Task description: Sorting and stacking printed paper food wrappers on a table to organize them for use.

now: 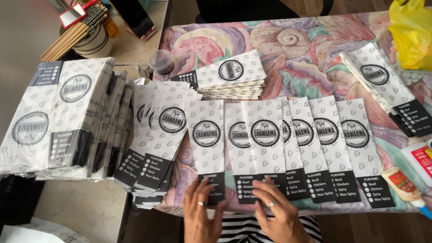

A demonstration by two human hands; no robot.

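A row of several long white paper sleeves (310, 139) with a round black emblem and a black checklist end lies overlapped along the near table edge. My left hand (201, 211) rests flat, fingers spread, on the black end of the leftmost sleeve (206, 135). My right hand (279, 211) lies flat beside it, fingertips on the black ends of the two sleeves (263, 135) to the right. Each hand wears a ring and grips nothing.
Thick stacks of the same sleeves (67, 112) fill the left side, a fanned pile (157, 135) beside them, more stacks at centre back (231, 74) and far right (387, 85). A glue bottle (405, 184), yellow plastic bag (411, 31), small lidded cup (160, 60), phone (135, 18) and chopstick holder (92, 38) stand around.
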